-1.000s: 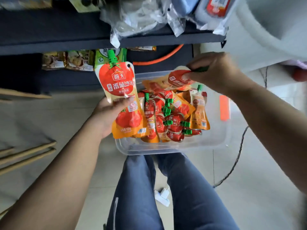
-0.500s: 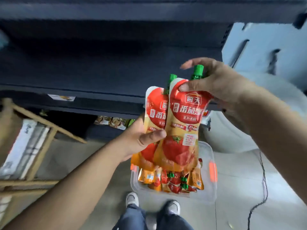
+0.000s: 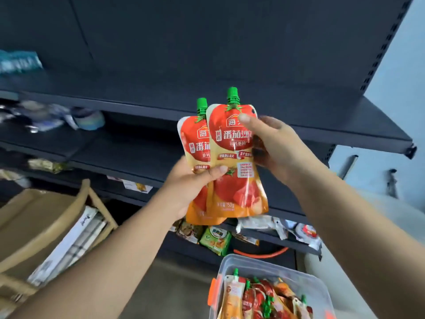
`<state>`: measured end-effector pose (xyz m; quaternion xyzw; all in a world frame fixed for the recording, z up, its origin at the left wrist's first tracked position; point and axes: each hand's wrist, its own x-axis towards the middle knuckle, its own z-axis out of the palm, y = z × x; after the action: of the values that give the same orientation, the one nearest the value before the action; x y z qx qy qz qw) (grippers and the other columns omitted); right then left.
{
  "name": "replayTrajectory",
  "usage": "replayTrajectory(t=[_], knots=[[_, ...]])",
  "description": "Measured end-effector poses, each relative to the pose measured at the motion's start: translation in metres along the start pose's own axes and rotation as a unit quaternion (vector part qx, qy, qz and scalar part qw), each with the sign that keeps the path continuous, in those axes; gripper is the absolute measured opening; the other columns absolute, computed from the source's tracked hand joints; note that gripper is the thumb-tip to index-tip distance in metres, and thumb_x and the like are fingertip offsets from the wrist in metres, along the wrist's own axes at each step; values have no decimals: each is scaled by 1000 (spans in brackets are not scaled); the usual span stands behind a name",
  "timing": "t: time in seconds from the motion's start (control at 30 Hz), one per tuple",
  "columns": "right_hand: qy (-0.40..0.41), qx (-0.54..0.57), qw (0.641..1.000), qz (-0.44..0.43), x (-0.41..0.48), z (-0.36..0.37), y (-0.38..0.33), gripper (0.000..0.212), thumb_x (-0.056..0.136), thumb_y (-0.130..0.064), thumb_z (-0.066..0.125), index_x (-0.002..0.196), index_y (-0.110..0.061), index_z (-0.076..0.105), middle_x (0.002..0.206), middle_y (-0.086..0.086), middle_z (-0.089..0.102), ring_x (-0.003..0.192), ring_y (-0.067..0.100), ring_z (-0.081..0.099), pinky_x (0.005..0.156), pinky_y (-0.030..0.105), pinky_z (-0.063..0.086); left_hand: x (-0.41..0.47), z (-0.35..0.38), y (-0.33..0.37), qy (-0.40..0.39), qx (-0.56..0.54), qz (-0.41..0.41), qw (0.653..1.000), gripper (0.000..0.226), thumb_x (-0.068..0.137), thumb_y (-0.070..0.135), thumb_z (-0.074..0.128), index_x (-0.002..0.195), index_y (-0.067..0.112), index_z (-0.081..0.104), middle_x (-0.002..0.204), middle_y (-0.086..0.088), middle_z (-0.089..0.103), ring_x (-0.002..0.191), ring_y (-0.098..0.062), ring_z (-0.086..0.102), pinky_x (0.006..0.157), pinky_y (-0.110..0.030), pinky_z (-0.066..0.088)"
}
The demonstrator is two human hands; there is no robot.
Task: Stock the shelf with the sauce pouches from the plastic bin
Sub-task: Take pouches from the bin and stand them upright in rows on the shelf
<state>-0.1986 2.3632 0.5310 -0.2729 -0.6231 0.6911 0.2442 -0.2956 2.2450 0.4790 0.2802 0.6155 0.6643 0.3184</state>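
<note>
Two red-and-orange tomato sauce pouches with green caps overlap upright in front of the dark shelf [image 3: 299, 116]. The front pouch [image 3: 232, 180] covers most of the rear pouch [image 3: 195, 143]. My left hand [image 3: 190, 187] grips both from the left, thumb across the front pouch. My right hand [image 3: 269, 143] holds the front pouch's upper right edge, thumb on its face. The clear plastic bin [image 3: 271, 265] with orange latches sits at the bottom right, holding several more pouches [image 3: 257, 298].
The dark shelving has several boards. Snack packets [image 3: 215, 240] and white wrapped goods [image 3: 276, 224] lie on a low board, blurred items [image 3: 57, 116] on a left board. A wooden chair [image 3: 46, 226] with papers stands at lower left. An orange hose [image 3: 264, 254] lies behind the bin.
My view has tilted up from the bin to the shelf. Both hands have risen with the two pouches, now held side by side in front of the upper shelf board.
</note>
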Motion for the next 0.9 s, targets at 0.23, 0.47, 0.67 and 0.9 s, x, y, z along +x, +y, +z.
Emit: replayTrajectory(t=[0.23, 0.47, 0.67, 0.9], knots=[[-77, -2, 997, -1, -3, 118, 11, 15, 84, -23, 60, 89, -10, 66, 80, 2, 73, 72, 13, 69, 64, 26, 53, 7, -144, 49, -14, 20, 106, 994, 46, 54, 22, 76, 95, 30, 56, 80, 16, 73, 78, -1, 69, 61, -16, 53], [-80, 60, 995, -17, 27, 225, -6, 12, 82, -14, 63, 93, -9, 61, 78, 1, 73, 69, 12, 70, 58, 27, 56, 24, -244, 94, -6, 73, 152, 986, 42, 53, 40, 70, 92, 32, 57, 81, 20, 71, 82, 2, 66, 73, -18, 51], [-33, 77, 994, -75, 75, 255, -33, 14, 85, -12, 60, 99, -10, 60, 81, 0, 74, 73, 12, 71, 63, 26, 57, 74, -312, 112, 102, 78, 147, 981, 47, 50, 49, 71, 90, 27, 58, 97, 3, 68, 95, -20, 65, 91, -44, 50], [33, 75, 987, -136, 175, 268, -40, 15, 86, -6, 60, 99, -11, 53, 89, 1, 70, 75, 13, 69, 63, 29, 55, 159, -362, 124, 99, 111, 127, 981, 36, 60, 37, 74, 91, 28, 57, 100, 4, 67, 100, -22, 62, 94, -49, 47]])
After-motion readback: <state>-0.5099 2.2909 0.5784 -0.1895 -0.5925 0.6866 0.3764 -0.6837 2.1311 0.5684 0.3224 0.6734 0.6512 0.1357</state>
